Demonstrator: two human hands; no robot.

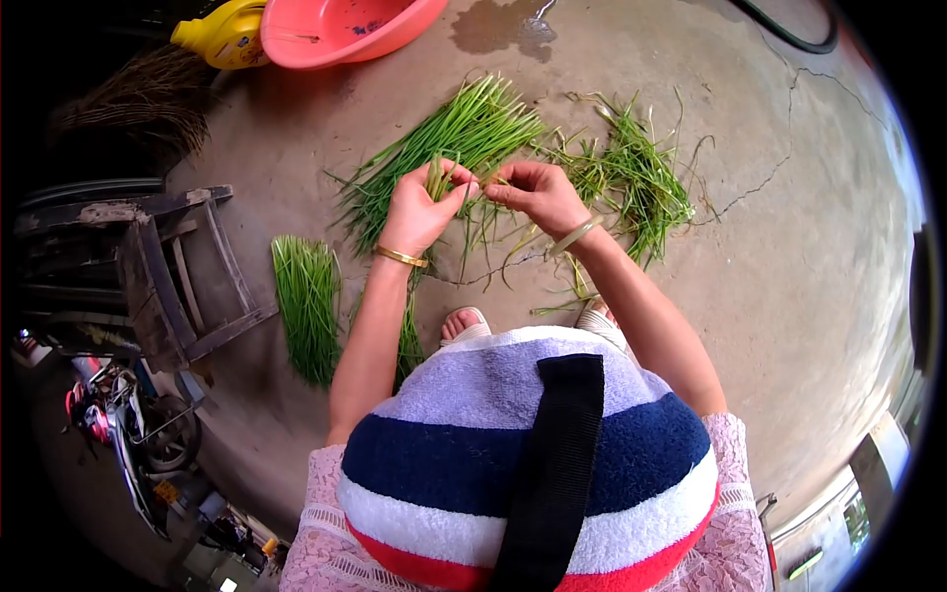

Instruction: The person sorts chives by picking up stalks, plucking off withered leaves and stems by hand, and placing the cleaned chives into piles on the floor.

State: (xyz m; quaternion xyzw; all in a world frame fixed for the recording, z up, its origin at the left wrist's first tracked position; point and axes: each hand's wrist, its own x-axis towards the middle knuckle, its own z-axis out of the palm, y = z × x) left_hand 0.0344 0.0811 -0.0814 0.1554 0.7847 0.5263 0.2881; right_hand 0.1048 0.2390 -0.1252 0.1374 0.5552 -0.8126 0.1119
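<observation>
My left hand (419, 209) is closed round a few green stalks, whose pale ends stick up between the fingers. Close beside it, my right hand (541, 200) pinches a thin strand at the stalks, the fingertips of both hands nearly touching. Beyond the hands lies a large pile of long green stalks (469, 123) on the concrete floor. A looser, tangled heap of stalks (636, 187) is to the right. At the left is a neat bundle (306, 306). More stalks (409, 340) lie partly hidden behind my left forearm.
A pink basin (345, 49) and a yellow jug (229, 37) stand at the top left, near a twig broom (148, 104). A wooden chair (187, 276) lies at the left, with a motorbike (133, 424) below it. My sandalled feet (464, 324) are below my hands.
</observation>
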